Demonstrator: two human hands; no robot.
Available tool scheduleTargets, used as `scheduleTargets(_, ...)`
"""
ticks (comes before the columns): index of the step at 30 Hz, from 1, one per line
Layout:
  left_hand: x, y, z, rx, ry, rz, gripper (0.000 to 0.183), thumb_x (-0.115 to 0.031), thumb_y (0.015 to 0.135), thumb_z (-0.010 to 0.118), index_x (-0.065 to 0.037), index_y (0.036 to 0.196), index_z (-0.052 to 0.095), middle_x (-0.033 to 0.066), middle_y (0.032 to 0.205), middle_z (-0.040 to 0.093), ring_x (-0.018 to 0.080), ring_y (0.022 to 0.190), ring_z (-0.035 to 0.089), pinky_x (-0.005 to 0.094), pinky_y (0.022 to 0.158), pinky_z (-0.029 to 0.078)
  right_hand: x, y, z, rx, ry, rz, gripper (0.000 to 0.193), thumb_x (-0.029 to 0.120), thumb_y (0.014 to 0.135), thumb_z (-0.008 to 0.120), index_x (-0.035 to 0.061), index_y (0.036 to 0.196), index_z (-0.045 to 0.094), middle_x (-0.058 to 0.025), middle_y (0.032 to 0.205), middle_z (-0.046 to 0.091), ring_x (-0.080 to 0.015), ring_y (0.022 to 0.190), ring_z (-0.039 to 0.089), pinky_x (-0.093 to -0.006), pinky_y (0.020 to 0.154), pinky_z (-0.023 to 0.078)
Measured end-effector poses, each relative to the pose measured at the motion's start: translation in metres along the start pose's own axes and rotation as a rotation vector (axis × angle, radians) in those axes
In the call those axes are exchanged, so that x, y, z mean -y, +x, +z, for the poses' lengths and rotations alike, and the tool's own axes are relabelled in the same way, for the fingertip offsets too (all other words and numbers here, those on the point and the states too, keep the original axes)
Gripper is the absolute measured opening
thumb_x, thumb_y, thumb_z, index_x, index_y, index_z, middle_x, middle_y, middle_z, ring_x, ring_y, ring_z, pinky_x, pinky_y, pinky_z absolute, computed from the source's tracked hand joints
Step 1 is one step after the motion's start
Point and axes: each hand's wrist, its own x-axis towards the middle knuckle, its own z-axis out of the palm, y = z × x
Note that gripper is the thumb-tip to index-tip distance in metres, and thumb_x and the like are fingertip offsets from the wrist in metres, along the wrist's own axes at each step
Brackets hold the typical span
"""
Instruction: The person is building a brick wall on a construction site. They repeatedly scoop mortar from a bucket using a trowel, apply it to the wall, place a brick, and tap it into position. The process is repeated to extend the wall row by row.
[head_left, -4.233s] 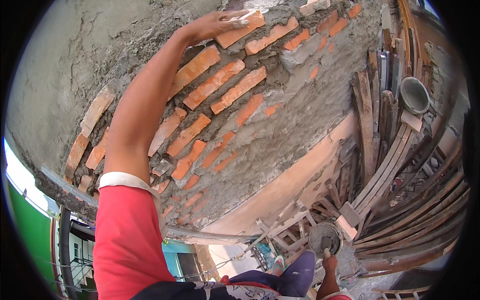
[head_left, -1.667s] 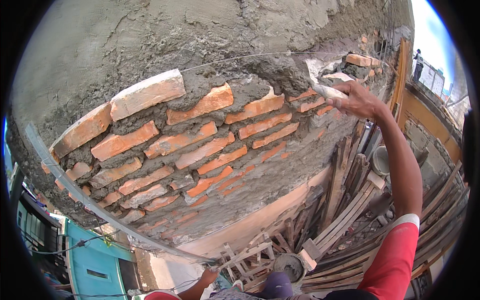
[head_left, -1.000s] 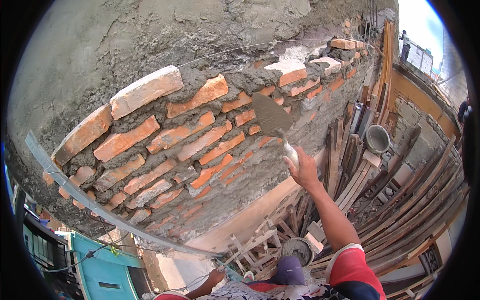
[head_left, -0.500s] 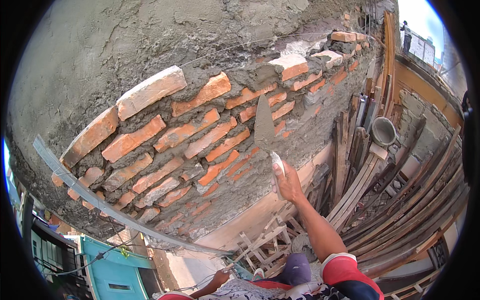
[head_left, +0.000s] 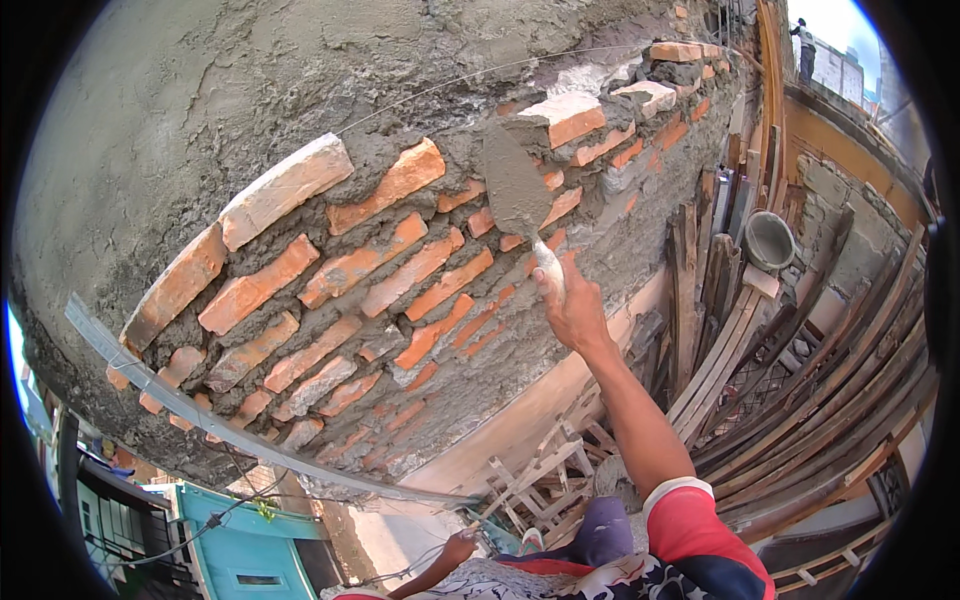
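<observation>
The fingers of the right grip [head_left: 577, 312] are wrapped firmly round the pale handle of the trowel [head_left: 514, 188], with the thumb laid along it. The trowel is held with its blade pointed up and away from the body, its broad side coated in grey mortar. By the blade's tip lies the mortar bed [head_left: 458, 158] on the upper course, just left of a white-topped brick [head_left: 566, 117]; whether the tip is pressed into the mortar cannot be told. The left grip [head_left: 460, 548] is held low, near the near end of a curved metal strip [head_left: 225, 428]; its fingers are too small and dark for any hold to be made out. From this, the step in hand is judged to be the spreading or trimming of mortar along the brick wall [head_left: 386, 258]. For such a stroke, a steady wrist and a shallow blade angle would be called for, with the neighbouring brick left unnudged. Farther out, a thin line [head_left: 480, 70] is stretched above the course, a grey bucket [head_left: 770, 241] is seen at the right, and long timber planks [head_left: 830, 400] are piled below it.
</observation>
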Motion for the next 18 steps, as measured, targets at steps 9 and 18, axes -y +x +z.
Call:
scheduleTargets(9, -0.118, -0.032, -0.012, -0.005, 0.293, 0.300, 0.049, -0.028, 0.089, 0.071, -0.014, 0.136, 0.064, 0.0221, 0.119, 0.072, 0.0379, 0.112, 0.069, 0.0431, 0.095, 0.054, -0.054, -0.038, -0.024, 0.127, 0.406, 0.385, 0.047, 0.046, 0.109, 0.049, 0.0005, 0.114, 0.059, -0.0119, 0.080, 0.066, -0.0238, 0.068, 0.066, -0.0390, 0.066, 0.054)
scheduleTargets(18, -0.738, -0.149, -0.125, -0.733, 0.634, 1.709, 0.033, -0.021, 0.092, 0.074, -0.011, 0.123, 0.071, 0.0139, 0.119, 0.070, 0.0315, 0.116, 0.064, 0.0474, 0.101, 0.053, -0.005, 0.137, -0.176, -0.478, 0.437, -0.314, 0.039, 0.033, 0.109, 0.054, -0.0025, 0.125, 0.058, -0.0133, 0.119, 0.070, -0.0183, 0.108, 0.065, -0.0354, 0.096, 0.051)
